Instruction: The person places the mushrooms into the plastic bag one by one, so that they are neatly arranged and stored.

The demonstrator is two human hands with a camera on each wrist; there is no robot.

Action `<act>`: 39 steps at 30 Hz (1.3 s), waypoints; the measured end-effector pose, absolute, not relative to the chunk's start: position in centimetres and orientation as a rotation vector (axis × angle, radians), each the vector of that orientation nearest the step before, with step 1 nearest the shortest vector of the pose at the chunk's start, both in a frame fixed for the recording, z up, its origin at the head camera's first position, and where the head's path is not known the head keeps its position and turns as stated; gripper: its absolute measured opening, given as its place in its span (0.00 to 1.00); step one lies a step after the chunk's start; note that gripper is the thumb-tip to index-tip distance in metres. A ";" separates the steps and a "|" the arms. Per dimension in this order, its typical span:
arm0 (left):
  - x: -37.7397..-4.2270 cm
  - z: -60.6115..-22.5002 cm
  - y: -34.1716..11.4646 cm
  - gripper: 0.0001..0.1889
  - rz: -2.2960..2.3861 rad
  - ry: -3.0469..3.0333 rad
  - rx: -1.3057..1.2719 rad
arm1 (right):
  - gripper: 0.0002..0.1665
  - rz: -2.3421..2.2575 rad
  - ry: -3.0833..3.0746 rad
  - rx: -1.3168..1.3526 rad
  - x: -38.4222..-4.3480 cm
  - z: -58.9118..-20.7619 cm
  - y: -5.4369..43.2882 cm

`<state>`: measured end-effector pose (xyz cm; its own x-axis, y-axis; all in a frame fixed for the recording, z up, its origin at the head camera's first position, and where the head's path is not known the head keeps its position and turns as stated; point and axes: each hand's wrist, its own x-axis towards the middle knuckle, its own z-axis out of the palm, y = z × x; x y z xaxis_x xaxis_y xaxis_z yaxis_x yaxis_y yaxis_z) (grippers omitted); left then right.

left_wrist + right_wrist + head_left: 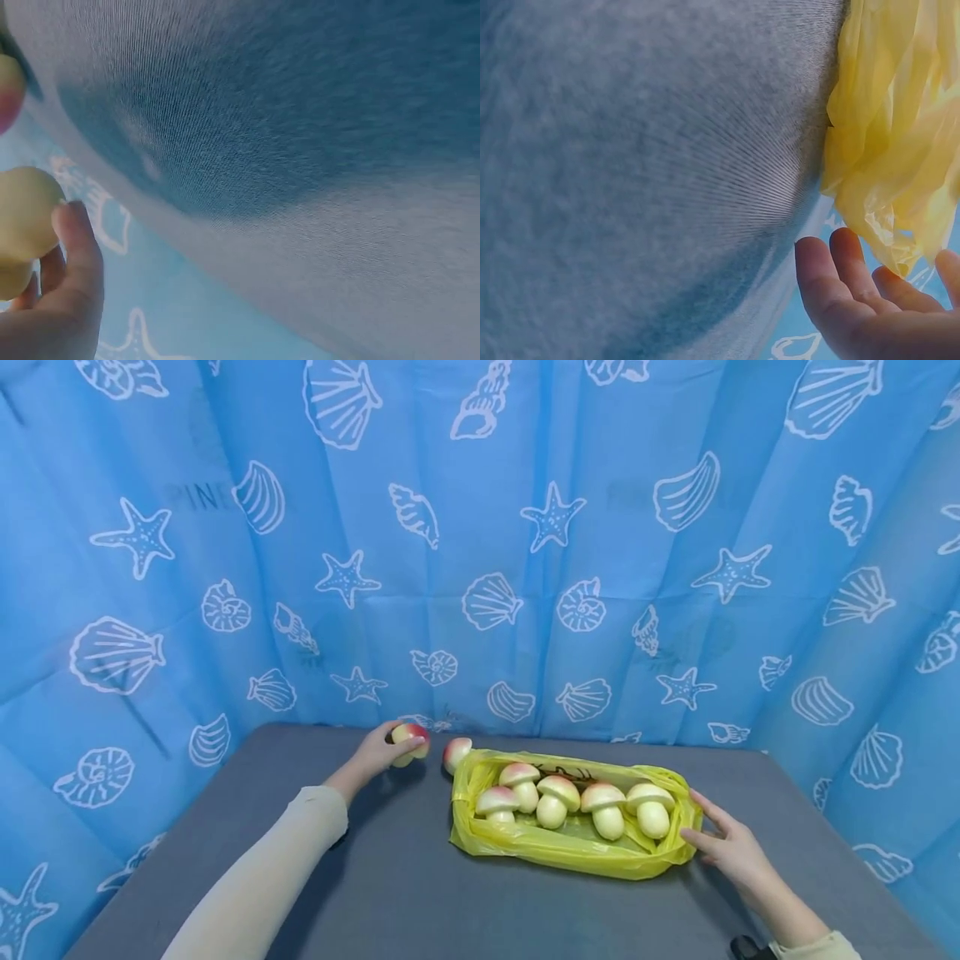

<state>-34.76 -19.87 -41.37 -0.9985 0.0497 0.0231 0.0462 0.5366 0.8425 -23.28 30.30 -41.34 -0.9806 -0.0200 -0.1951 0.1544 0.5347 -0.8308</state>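
My left hand (377,750) grips a mushroom (411,742) with a red-and-cream cap, toward the back left of the table. In the left wrist view the fingers (77,247) curl against the pale mushroom (28,214). Another mushroom (456,755) lies just right of it, against the left end of a box-shaped container lined with a yellow plastic bag (555,855). Several cream mushrooms with pinkish caps, one of them a mushroom (603,810) near the middle, sit inside. My right hand (731,852) is at the container's right end, its relaxed, spread fingers (821,274) at the crumpled bag.
A grey cloth-covered table (405,893) lies under everything. Behind it and at both sides hangs a blue curtain (480,560) printed with white shells and starfish. A black wrist strap (746,947) shows at the right sleeve.
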 end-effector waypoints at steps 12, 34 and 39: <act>-30.7 -40.4 -19.4 0.36 1.577 2.680 -0.079 | 0.44 -1.437 2.606 0.106 -23.7 -41.1 29.1; -28.7 -40.0 -16.1 0.36 1.801 2.621 -0.040 | 0.46 -1.460 2.593 0.121 -22.9 -41.3 29.9; -28.5 -40.1 -15.5 0.34 1.865 2.559 -0.021 | 0.46 -1.466 2.584 0.117 -22.8 -41.3 29.9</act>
